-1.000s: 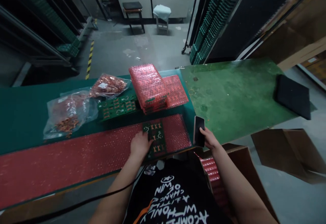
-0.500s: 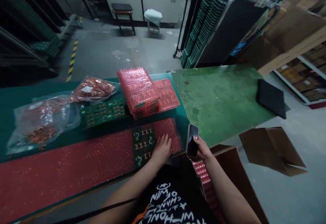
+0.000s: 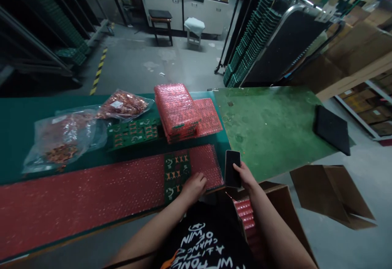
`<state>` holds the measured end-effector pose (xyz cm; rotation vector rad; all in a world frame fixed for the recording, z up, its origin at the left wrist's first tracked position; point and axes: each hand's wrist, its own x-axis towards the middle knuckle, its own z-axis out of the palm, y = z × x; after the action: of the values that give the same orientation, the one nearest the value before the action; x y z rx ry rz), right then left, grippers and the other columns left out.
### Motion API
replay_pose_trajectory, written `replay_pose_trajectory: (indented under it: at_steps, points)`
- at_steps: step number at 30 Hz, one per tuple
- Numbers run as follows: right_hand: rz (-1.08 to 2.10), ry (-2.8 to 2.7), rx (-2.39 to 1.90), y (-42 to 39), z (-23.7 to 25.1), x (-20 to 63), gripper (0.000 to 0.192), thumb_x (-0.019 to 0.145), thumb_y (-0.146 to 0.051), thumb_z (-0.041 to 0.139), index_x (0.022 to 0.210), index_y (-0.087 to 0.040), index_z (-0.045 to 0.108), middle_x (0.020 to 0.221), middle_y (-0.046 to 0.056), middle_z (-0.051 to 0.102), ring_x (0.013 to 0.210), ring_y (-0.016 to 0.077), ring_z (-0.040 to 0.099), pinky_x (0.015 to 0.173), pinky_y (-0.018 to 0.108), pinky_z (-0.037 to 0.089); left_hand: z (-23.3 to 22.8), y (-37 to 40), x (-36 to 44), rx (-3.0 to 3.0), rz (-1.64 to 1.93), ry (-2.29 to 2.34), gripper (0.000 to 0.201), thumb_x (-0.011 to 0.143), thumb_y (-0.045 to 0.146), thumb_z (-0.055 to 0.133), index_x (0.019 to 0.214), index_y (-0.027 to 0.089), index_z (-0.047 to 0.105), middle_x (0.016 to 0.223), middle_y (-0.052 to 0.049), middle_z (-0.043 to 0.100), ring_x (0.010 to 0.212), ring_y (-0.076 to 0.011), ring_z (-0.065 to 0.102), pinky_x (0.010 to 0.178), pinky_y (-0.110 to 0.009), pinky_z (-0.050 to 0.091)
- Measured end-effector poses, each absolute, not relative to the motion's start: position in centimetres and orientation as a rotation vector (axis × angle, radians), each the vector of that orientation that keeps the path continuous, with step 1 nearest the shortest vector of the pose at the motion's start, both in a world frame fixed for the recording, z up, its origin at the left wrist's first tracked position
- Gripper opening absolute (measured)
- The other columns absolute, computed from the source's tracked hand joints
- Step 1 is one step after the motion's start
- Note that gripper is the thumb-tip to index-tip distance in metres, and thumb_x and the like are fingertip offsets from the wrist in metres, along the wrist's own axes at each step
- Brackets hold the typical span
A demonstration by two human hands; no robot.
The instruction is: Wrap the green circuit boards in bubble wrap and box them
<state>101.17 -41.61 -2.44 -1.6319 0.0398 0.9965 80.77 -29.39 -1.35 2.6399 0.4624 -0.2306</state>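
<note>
My right hand [image 3: 245, 177] holds a black phone [image 3: 232, 167] upright over the table's near edge. My left hand [image 3: 193, 187] rests, fingers spread, on the end of a long strip of red bubble wrap [image 3: 92, 195], just right of a green circuit board [image 3: 177, 173] lying on that strip. Behind the strip lie more green boards [image 3: 133, 132] and a pile of boards wrapped in red bubble wrap [image 3: 179, 110].
Two clear bags of copper-coloured parts [image 3: 63, 138] lie at the left. A worn green tabletop [image 3: 269, 126] with a black pad [image 3: 332, 129] lies to the right. An open cardboard box [image 3: 284, 212] holding red wrapped packs stands by my right side; flattened cardboard [image 3: 333, 195] lies on the floor.
My left hand slid from the left edge of the green board to its right side on the bubble wrap. The phone stayed in my right hand. My view shifted slightly.
</note>
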Motion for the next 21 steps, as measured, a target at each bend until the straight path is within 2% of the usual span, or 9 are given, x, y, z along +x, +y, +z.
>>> replay_pose_trajectory:
  at_steps: [3, 4, 8, 11, 14, 17, 21]
  points:
    - [0.92, 0.009, -1.765, -41.5, -3.3, 101.7, 0.034, 0.058, -0.035, 0.07, 0.081, -0.02, 0.051, 0.072, 0.0, 0.064, 0.069, 0.019, 0.061, 0.063, 0.031, 0.05, -1.5, -29.9, 81.4, 2.632, -0.137, 0.476, 0.051, 0.07, 0.04, 0.068, 0.111, 0.016, 0.05, 0.118, -0.011, 0.048, 0.106, -0.0269, 0.044, 0.09, -0.04, 0.04]
    - [0.907, 0.0, -1.786, -41.4, -3.5, 101.8, 0.033, 0.058, -0.034, 0.069, 0.081, -0.02, 0.051, 0.072, 0.0, 0.063, 0.069, 0.0189, 0.061, 0.063, 0.031, 0.049, -1.5, -30.1, 81.8, 2.645, -0.146, 0.483, 0.055, 0.068, 0.04, 0.07, 0.113, 0.016, 0.049, 0.12, -0.013, 0.047, 0.107, -0.0286, 0.044, 0.09, -0.042, 0.04]
    - [0.884, -0.051, -1.827, -41.6, -3.9, 102.0, 0.03, 0.059, -0.033, 0.066, 0.082, -0.02, 0.052, 0.075, 0.001, 0.063, 0.072, 0.0189, 0.06, 0.066, 0.031, 0.049, -1.6, -30.5, 83.3, 2.693, -0.253, 0.469, 0.017, 0.082, 0.018, 0.048, 0.098, 0.013, 0.055, 0.103, -0.014, 0.053, 0.098, -0.0269, 0.05, 0.079, -0.04, 0.045]
    - [0.879, -0.075, -1.845, -41.9, -4.0, 102.2, 0.031, 0.059, -0.034, 0.065, 0.083, -0.02, 0.052, 0.076, 0.001, 0.063, 0.074, 0.0193, 0.06, 0.067, 0.031, 0.049, -1.3, -30.2, 83.4, 2.599, -0.258, 0.505, 0.021, 0.083, 0.008, 0.038, 0.093, 0.013, 0.055, 0.099, -0.013, 0.056, 0.096, -0.0251, 0.052, 0.076, -0.036, 0.045]
    - [0.885, -0.082, -1.853, -42.2, -3.7, 102.5, 0.031, 0.06, -0.035, 0.065, 0.083, -0.02, 0.051, 0.077, 0.001, 0.063, 0.074, 0.02, 0.06, 0.067, 0.032, 0.049, -0.8, -29.6, 82.2, 2.407, -0.136, 0.652, 0.017, 0.083, 0.012, 0.039, 0.092, 0.016, 0.053, 0.098, -0.009, 0.057, 0.091, -0.02, 0.055, 0.076, -0.031, 0.045]
    - [0.939, -0.147, -1.818, -41.6, -3.3, 102.1, 0.03, 0.063, -0.037, 0.063, 0.085, -0.02, 0.051, 0.08, 0.002, 0.064, 0.077, 0.0199, 0.061, 0.069, 0.032, 0.049, -0.8, -28.9, 79.8, 2.057, 0.189, 0.805, 0.013, 0.083, 0.021, 0.04, 0.088, 0.018, 0.05, 0.089, -0.005, 0.057, 0.082, -0.0161, 0.056, 0.075, -0.029, 0.045]
    - [1.067, -0.431, -1.836, -38.7, -4.0, 99.7, 0.024, 0.072, -0.035, 0.054, 0.09, -0.02, 0.05, 0.089, 0.002, 0.064, 0.084, 0.0183, 0.06, 0.075, 0.032, 0.049, -1.8, -28.8, 76.4, 1.676, 0.486, 0.926, 0.026, 0.081, 0.04, 0.04, 0.092, 0.018, 0.049, 0.086, -0.006, 0.058, 0.078, -0.0178, 0.057, 0.071, -0.031, 0.047]
